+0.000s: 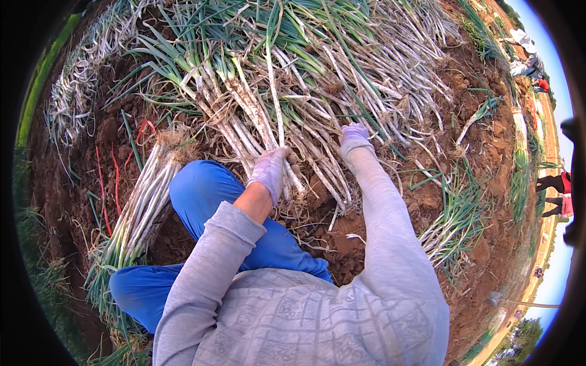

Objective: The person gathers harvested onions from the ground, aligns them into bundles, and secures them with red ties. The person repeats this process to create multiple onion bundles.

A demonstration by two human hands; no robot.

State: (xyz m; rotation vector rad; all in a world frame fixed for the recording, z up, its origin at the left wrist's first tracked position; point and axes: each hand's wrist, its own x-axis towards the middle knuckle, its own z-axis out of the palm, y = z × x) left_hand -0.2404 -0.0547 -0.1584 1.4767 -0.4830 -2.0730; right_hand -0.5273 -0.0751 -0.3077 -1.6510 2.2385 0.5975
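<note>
My left hand (270,171), in a pale fingerless-looking glove, is closed around the lower white stalks of a few green onions (254,107), just above their roots. Their green tops point away from me. My right hand (355,137), also gloved, reaches to the edge of a large pile of green onions (380,59); its fingertips are partly hidden among the stalks, so a grip cannot be told. Several loose stalks (320,160) with soil on them lie between my two hands.
A gathered bundle of green onions (146,196) lies left of my knee, near red ties (115,178). More onions (458,224) lie to the right on brown soil (494,256). Tied bundles (520,164) and other people (526,55) are farther right.
</note>
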